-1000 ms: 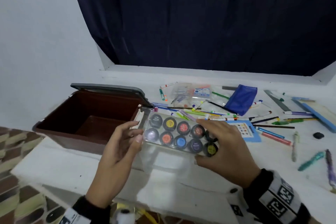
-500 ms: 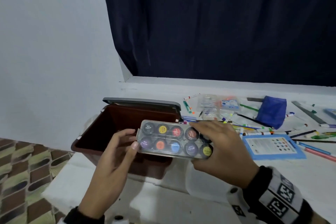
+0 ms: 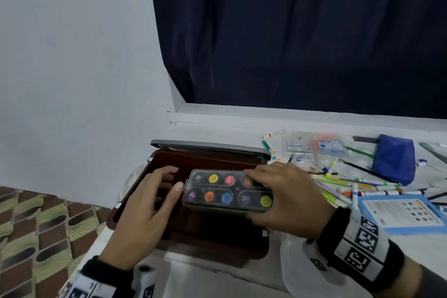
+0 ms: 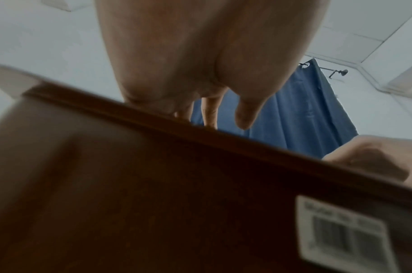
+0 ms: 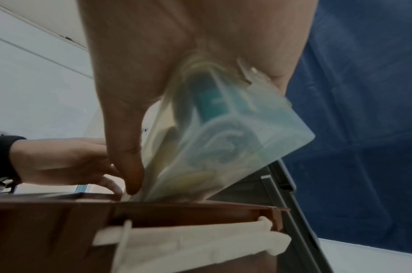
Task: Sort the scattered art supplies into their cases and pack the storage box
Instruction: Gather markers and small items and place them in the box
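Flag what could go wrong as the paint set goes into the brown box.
1. Only the right hand grips the paint set, by one end; the left hand is open beside it, so the set may tip or drop.
2. The storage box sits near the table's left edge; a hard landing might shove it.

White tabletop (image 3: 242, 280) is carrying an open brown plastic storage box w/ grey lid (image 3: 212, 237), sitting at its left edge. Toward the far right, a clear plastic case (image 3: 302, 150) is lying near the back edge, w/ a blue fabric pouch (image 3: 393, 162) resting just beside it, further right. Loose colored markers & pencils (image 3: 358, 185) are lying scattered in front of those. A blue-bordered color chart card (image 3: 401, 213) is lying flat nr the right edge.
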Demonstrator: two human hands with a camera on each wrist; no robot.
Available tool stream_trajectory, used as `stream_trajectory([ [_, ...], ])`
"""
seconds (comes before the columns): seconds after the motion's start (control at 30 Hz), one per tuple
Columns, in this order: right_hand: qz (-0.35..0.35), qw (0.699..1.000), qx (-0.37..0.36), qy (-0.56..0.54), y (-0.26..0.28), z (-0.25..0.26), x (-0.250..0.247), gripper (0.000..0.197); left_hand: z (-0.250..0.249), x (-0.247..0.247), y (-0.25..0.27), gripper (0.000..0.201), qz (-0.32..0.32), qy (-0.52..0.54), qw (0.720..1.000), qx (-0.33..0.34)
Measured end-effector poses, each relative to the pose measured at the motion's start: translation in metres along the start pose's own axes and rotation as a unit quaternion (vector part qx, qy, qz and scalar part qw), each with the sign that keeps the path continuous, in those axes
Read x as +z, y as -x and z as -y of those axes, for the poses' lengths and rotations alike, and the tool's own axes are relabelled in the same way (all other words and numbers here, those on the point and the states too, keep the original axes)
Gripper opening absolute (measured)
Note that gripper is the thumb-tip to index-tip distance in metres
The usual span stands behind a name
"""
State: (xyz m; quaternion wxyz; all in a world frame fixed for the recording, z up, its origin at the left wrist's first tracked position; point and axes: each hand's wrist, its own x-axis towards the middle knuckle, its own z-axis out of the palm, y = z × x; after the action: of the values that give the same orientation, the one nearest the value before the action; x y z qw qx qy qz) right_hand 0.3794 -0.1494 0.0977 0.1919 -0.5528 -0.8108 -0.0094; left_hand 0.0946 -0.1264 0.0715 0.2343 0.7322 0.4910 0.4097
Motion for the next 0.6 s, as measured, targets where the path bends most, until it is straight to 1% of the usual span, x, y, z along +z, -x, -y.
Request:
stream_trajectory([
  [0.07, 0.031, 0.999, -0.003, 0.021, -0.005, 0.002, 0.001, 0.063, 0.010, -0.002, -0.003, 0.031, -0.017, -0.046, 0.999, 0.016],
  [0.13, 0.058, 0.997, -0.007, 0.046, -0.011, 0.005, 0.003, 0.061, 0.018, -0.003, -0.005, 0.032, -0.022, -0.085, 0.996, 0.022],
  [0.27, 0.092, 0.991, -0.015, 0.091, -0.025, 0.010, 0.010, 0.059, 0.028, -0.003, -0.008, 0.034, -0.001, -0.125, 0.992, 0.025],
  [0.37, 0.116, 0.986, -0.023, 0.122, -0.033, 0.015, 0.019, 0.059, 0.029, -0.004, -0.010, 0.036, 0.016, -0.130, 0.991, 0.026],
  [0.47, 0.132, 0.980, -0.032, 0.142, -0.039, 0.020, 0.026, 0.057, 0.032, -0.005, -0.013, 0.040, 0.042, -0.103, 0.994, 0.002],
  [0.53, 0.143, 0.978, -0.038, 0.148, -0.043, 0.022, 0.031, 0.057, 0.034, -0.007, -0.016, 0.040, 0.045, -0.086, 0.995, -0.005],
  [0.6, 0.154, 0.976, -0.037, 0.151, -0.046, 0.023, 0.035, 0.059, 0.036, -0.010, -0.020, 0.040, 0.047, -0.097, 0.994, -0.002],
])
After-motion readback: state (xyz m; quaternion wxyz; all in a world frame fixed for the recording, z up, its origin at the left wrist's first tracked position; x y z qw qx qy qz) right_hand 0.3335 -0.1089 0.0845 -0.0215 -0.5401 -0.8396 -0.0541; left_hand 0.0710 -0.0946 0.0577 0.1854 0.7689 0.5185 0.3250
